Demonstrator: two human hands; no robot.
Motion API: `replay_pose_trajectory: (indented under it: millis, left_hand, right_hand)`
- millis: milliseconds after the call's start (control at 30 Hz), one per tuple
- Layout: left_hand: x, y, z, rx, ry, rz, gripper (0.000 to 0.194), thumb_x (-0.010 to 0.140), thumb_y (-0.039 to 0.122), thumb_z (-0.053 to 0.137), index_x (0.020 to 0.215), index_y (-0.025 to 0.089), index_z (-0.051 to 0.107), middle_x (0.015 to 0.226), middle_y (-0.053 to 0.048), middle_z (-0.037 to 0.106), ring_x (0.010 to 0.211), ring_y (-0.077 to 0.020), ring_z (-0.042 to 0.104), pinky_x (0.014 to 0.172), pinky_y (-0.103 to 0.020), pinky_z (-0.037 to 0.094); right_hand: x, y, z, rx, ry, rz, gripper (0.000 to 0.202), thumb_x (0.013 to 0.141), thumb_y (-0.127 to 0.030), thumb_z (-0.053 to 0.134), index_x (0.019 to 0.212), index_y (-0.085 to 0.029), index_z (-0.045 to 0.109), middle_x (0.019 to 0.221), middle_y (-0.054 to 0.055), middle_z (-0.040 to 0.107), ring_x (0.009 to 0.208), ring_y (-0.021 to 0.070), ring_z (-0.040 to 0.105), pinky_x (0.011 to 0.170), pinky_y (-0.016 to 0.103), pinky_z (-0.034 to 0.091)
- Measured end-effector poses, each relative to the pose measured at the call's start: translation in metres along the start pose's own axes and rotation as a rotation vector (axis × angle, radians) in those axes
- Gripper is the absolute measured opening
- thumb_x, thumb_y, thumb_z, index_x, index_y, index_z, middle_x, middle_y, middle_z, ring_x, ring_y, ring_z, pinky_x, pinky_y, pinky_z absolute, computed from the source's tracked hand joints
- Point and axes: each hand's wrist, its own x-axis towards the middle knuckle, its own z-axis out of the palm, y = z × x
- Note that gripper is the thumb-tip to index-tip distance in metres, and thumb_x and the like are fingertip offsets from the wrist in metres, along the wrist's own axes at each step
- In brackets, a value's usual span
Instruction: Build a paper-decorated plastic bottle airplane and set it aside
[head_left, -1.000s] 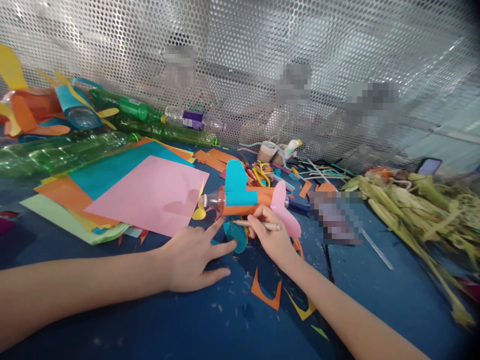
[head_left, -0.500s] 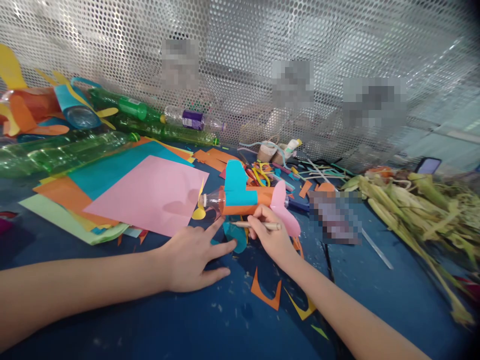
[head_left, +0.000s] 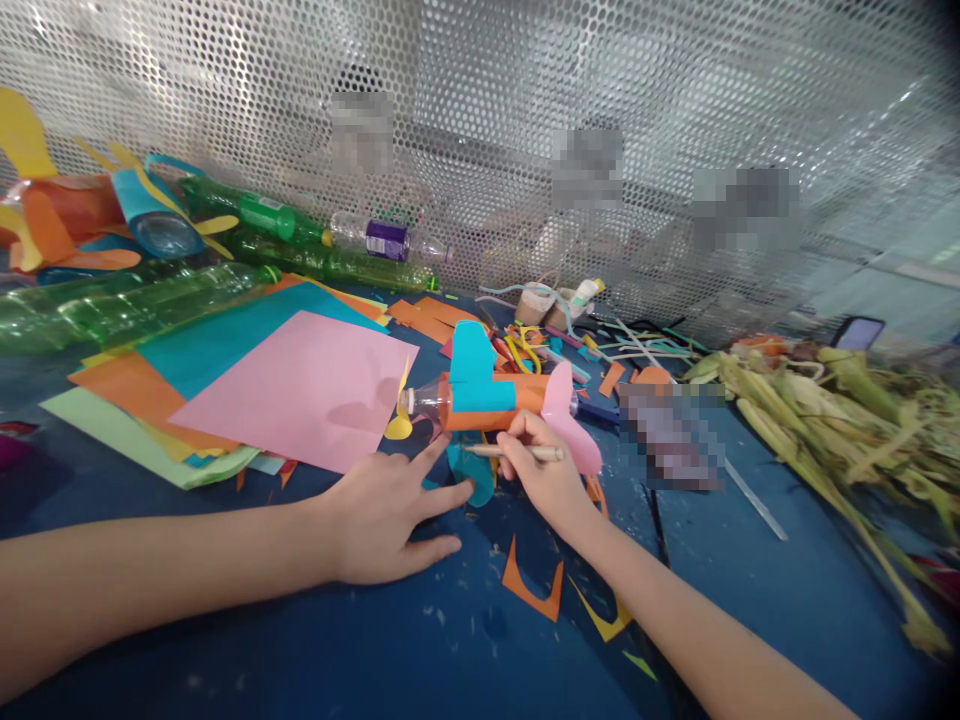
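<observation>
A plastic bottle wrapped in orange paper (head_left: 480, 418) lies on its side like a toy plane. It carries a blue paper wing (head_left: 472, 355), a pink paper tail (head_left: 570, 435) and a yellow paper propeller (head_left: 399, 428) at its neck. Its lower blue wing (head_left: 478, 488) points toward me. My left hand (head_left: 394, 515) lies spread on the table, its fingertips at the lower wing and close to the bottle. My right hand (head_left: 540, 470) pinches a thin beige pen (head_left: 546, 454), whose tip points left over the lower wing.
Sheets of coloured paper (head_left: 300, 390) are stacked at the left, with green bottles (head_left: 172, 300) behind. Scissors (head_left: 525, 352) and scraps lie beyond the plane. Orange offcuts (head_left: 532, 585) lie in front, dried husks (head_left: 840, 440) at the right. A perforated metal sheet (head_left: 465, 130) stands behind.
Almost nothing differs. Both hands, the pen and the bottle plane hold the same places; only the camera view has shifted very slightly.
</observation>
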Motion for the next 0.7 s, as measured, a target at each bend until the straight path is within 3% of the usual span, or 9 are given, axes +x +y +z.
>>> replay_pose_trajectory:
  millis: [700]
  left_hand:
    - [0.0000,-0.0001,0.0005,0.002,-0.001,-0.003,0.051,0.088,0.056,0.030,0.134,0.036,0.036,0.143,-0.019,0.029,0.081,-0.0280,0.064,0.068,-0.045,0.050]
  right_hand:
    - [0.0002,0.0007,0.0007,0.014,-0.026,-0.030,0.023,0.088,-0.028,0.047,0.067,-0.022,0.038,0.050,-0.007,0.047,0.048,0.0095,0.046,0.053,0.023,0.037]
